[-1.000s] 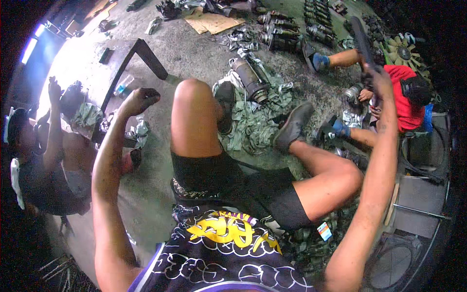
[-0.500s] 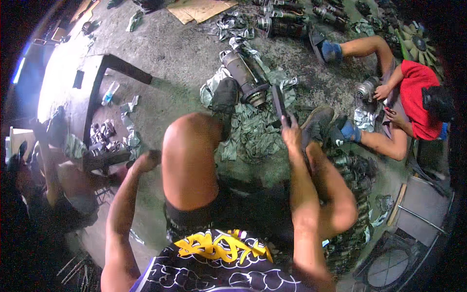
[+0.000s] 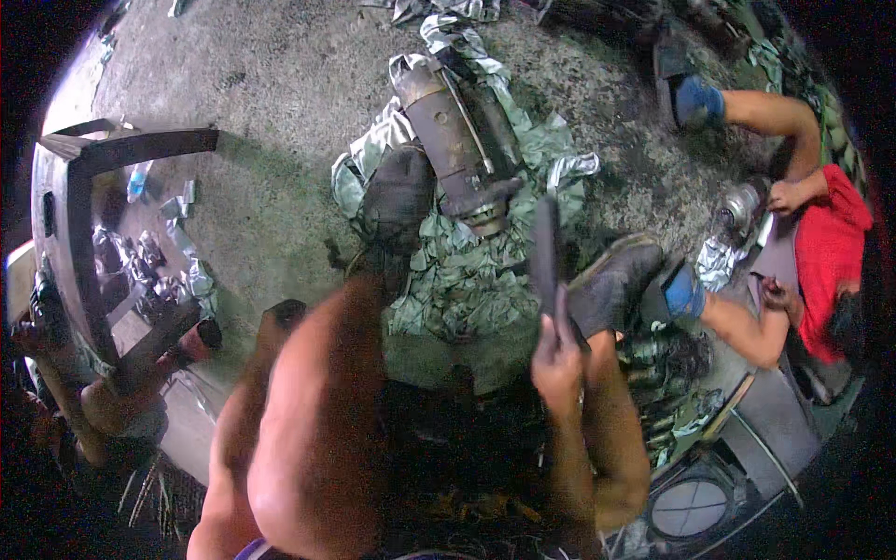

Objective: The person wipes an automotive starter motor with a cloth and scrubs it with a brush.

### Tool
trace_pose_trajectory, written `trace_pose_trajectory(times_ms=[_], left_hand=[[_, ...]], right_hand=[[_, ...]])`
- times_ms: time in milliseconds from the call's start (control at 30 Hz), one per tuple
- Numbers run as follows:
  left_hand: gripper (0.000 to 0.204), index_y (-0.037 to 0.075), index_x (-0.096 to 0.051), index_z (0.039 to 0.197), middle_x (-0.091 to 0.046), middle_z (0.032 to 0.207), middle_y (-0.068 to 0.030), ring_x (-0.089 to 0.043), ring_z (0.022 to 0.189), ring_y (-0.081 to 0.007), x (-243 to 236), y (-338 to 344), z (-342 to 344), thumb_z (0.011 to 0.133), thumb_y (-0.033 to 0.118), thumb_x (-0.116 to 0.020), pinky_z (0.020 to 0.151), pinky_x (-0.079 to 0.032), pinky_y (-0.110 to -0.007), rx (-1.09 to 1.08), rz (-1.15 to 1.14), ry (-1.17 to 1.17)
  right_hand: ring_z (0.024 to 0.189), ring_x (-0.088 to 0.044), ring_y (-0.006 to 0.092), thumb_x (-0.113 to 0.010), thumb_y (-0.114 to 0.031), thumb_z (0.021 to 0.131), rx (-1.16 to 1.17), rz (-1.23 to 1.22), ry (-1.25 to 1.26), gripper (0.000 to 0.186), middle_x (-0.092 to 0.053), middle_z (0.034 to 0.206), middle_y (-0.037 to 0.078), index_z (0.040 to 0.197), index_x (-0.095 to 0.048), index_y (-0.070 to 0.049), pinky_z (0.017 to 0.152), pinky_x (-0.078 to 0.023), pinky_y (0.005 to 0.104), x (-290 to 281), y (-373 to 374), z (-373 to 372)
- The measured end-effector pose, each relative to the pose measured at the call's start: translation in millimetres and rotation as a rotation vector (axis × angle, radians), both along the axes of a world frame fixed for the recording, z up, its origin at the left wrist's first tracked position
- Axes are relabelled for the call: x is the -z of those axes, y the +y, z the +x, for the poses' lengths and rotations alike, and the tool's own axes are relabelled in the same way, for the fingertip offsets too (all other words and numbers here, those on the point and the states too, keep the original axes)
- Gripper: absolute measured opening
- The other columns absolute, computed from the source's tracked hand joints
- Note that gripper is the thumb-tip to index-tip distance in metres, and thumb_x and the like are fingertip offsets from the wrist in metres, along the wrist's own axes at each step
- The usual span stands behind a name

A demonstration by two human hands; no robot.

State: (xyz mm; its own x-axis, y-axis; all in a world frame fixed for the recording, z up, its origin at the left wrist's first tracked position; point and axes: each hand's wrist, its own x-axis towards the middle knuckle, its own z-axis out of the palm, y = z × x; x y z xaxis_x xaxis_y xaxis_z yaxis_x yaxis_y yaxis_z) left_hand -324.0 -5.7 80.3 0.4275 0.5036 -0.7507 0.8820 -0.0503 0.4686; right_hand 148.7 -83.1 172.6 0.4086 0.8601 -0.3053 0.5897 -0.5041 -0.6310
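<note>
My right hand [image 3: 558,359] grips one end of a dark, flat bar [image 3: 546,257], which points away from me and is blurred by motion. Just left of the bar's tip, a worn cylindrical starter motor [image 3: 446,131] lies on crumpled pale rags [image 3: 467,280]. My left shoe [image 3: 399,191] rests against the motor's left side. Low beside my left knee is my left hand [image 3: 280,322]; it is dark, and its fingers are too unclear to read.
A dark metal frame [image 3: 79,224] stands on the left, with a plastic bottle [image 3: 138,182] and scraps behind it. At the right, a person in a red shirt [image 3: 831,243] sits by another metal part [image 3: 742,207]. A round-holed panel [image 3: 691,509] lies lower right.
The view has shifted, bringing the motor higher and left. The bar in my right hand has swung more upright and come away from the motor's end. My left knee appears lower.
</note>
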Motion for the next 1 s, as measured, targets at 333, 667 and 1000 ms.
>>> trace_pose_trajectory(times_ms=[333, 667, 1000], left_hand=[[0.019, -0.001, -0.064, 0.096, -0.065, 0.094, -0.0189, -0.063, 0.087, -0.0323, 33.3, 53.8, 31.8, 0.085, 0.013, -0.055, 0.076, -0.048, -0.036, -0.303, 0.143, -0.018], [0.022, -0.001, -0.063, 0.097, -0.065, 0.09, -0.0165, -0.064, 0.083, -0.0281, 46.7, 85.2, 61.7, 0.089, 0.017, -0.054, 0.076, -0.048, -0.033, -0.374, 0.263, -0.171], [0.023, 0.002, -0.063, 0.099, -0.066, 0.09, -0.0108, -0.062, 0.081, -0.0201, 49.3, 113.3, 94.3, 0.09, 0.021, -0.055, 0.075, -0.047, -0.03, -0.525, 0.23, -0.168]], right_hand=[[0.056, -0.061, 0.0319, -0.051, -0.012, 0.092, -0.03, -0.005, -0.123, 0.045, -0.061, 0.071, 0.022, 0.135, -0.044, -0.017, 0.05, -0.045, 0.0376, 0.1, 68.8, 46.2], [0.08, -0.063, 0.0377, -0.047, -0.019, 0.093, -0.022, -0.209, -0.179, 0.041, -0.061, 0.09, 0.026, 0.134, -0.044, -0.017, 0.063, -0.049, 0.0405, 3.8, 167.5, 38.6], [0.075, -0.057, 0.0454, -0.047, -0.029, 0.094, -0.048, -0.252, -0.274, 0.045, -0.06, 0.077, 0.027, 0.137, -0.039, -0.021, 0.062, -0.045, 0.0457, 51.1, 190.7, 42.3]])
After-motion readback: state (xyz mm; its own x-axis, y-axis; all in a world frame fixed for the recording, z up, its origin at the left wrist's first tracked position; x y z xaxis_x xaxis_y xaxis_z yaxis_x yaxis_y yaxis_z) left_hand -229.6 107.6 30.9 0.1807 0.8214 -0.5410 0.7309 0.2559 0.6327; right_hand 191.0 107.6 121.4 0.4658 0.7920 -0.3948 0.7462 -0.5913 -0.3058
